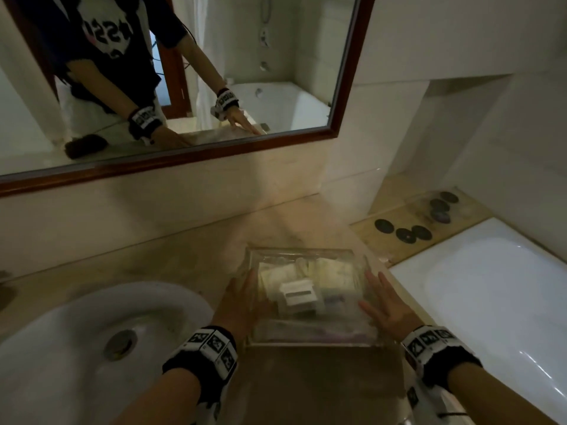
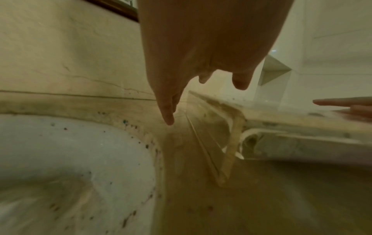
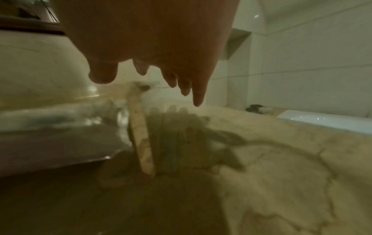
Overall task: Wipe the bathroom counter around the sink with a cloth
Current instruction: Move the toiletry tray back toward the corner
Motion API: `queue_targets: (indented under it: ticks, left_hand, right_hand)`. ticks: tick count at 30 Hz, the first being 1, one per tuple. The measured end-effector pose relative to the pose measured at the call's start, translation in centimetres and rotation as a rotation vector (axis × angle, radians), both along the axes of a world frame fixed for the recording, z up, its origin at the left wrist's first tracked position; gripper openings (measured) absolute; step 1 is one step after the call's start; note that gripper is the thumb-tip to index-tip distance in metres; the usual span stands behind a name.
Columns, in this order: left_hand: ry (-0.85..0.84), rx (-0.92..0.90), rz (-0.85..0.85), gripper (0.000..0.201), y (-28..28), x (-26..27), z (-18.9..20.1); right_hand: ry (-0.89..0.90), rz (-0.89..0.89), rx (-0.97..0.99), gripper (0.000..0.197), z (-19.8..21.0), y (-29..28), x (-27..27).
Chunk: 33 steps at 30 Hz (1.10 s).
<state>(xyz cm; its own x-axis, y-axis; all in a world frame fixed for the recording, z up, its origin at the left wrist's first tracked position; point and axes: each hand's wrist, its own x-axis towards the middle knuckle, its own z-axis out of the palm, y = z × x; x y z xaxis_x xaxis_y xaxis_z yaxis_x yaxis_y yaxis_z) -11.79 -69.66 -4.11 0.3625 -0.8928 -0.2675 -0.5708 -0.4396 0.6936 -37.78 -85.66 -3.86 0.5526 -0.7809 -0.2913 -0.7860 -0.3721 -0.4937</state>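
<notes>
Both hands, left (image 1: 242,297) and right (image 1: 387,305), fingers spread flat | flanking clear tray (image 1: 310,297) near tabletop (image 1: 190,256) right edge | likely shifting it for wiping | no cloth visible

Both hands (image 1: 242,299) (image 1: 388,305) flank a clear tray (image 1: 306,256) beside the sink (image 1: 61,317).

A beige, veined stone counter (image 1: 190,256) runs across the middle of the frame, dusty and speckled near the basin. The white oval sink (image 1: 61,332), set into it at lower left, shows a metal drain.
</notes>
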Motion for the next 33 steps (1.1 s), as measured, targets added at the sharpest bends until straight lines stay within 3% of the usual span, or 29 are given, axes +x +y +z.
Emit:
queue_targets:
  ticks: [4,8,12,19,23,26,30,33]
  left_hand:
    - [0.017,0.111,0.079,0.122,-1.5,-1.5,-0.5]
    - [0.059,0.039,0.149,0.094,-2.3,-1.6,-1.2]
    - [0.162,0.004,0.135,0.113,-2.2,-0.9,-1.4]
    - [0.246,-0.005,0.175,0.090,-1.5,-0.5,-0.8]
    - [0.161,-0.005,0.193,0.084,-0.5,-0.1,1.0]
    - [0.148,-0.025,0.215,0.083,1.2,0.8,2.5]
    - [0.222,-0.095,0.269,0.100,5.6,2.7,3.7]
    - [0.230,-0.139,0.324,0.086,10.2,3.9,4.2]
  right_hand:
    - [-0.143,-0.067,0.123,0.069,-0.8,-0.5,0.0]
    - [-0.267,-0.142,0.108,0.069,-1.9,-0.6,1.2]
    - [-0.325,-0.194,0.156,0.072,-2.1,-0.7,1.5]
    - [-0.354,-0.200,0.186,0.072,-1.5,0.2,1.8]
    - [-0.361,-0.161,0.160,0.072,-0.3,0.8,2.9]
    - [-0.398,-0.162,0.210,0.072,1.0,2.0,4.1]
    - [-0.411,-0.109,0.180,0.070,2.6,4.7,6.5]
    - [-0.416,-0.047,0.151,0.071,3.6,8.0,8.6]
